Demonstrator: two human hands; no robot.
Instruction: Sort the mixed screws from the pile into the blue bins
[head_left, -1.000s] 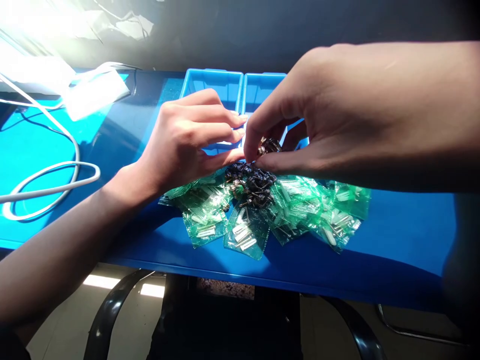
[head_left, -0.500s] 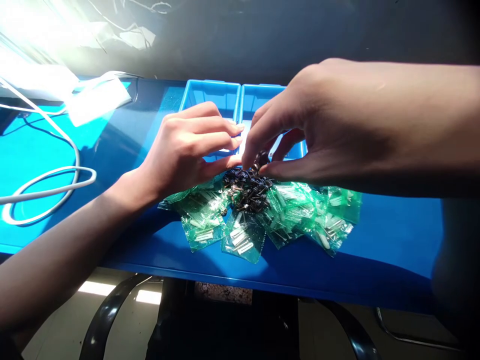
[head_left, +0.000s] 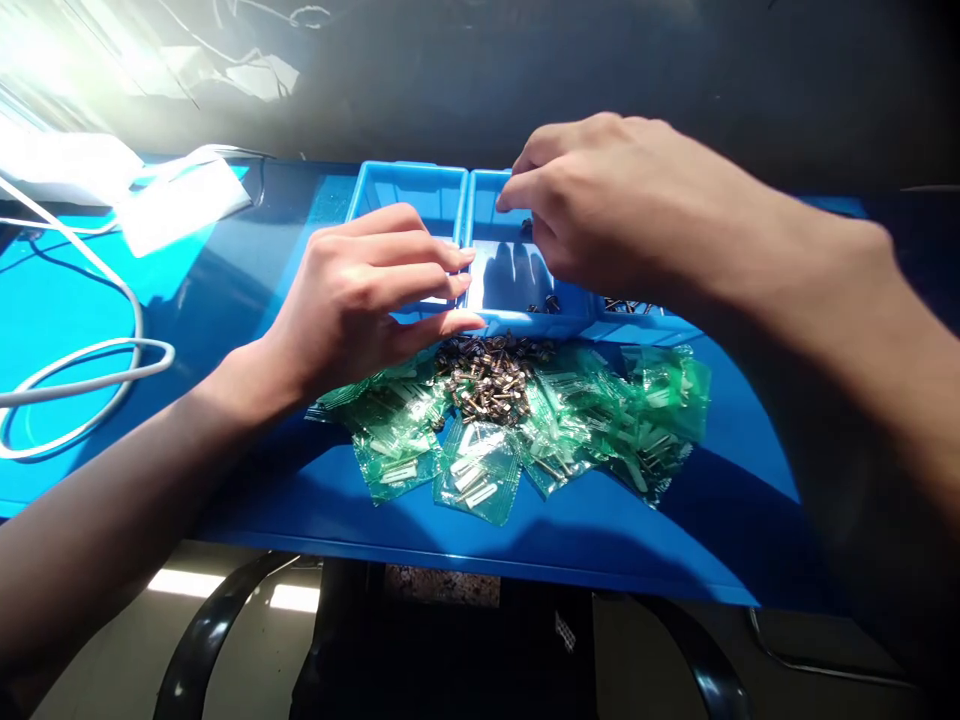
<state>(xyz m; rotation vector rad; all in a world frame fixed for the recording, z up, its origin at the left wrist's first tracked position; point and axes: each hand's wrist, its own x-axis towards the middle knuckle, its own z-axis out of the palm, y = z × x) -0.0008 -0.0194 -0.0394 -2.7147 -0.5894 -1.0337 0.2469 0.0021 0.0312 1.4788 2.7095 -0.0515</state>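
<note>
My left hand (head_left: 382, 275) rests by the front of the blue bins, its fingers stretched out and apart near the divider and the thumb at the front rim. It holds nothing visible. Above the middle blue bin (head_left: 577, 325) hovers my right hand (head_left: 574, 195), fingers bent and spaced, with the thumb hidden. Just under those fingers a few dark screws (head_left: 527, 227) show; whether they touch the hand is unclear. More screws (head_left: 552, 303) lie on that bin's floor. A pile of loose screws (head_left: 491, 385) sits on the table before the bins.
Green plastic packets (head_left: 480, 475) with white and metal parts surround the pile. The left blue bin (head_left: 409, 178) adjoins the middle one; a right bin (head_left: 637, 322) contains metal pieces. A white cable (head_left: 139, 320) loops on the blue table (head_left: 300, 520). A chair stands at the near edge.
My right hand has risen from the screw pile and moved over the middle bin, its pinch loosened. My left hand stays by the bins. The view has shifted slightly.
</note>
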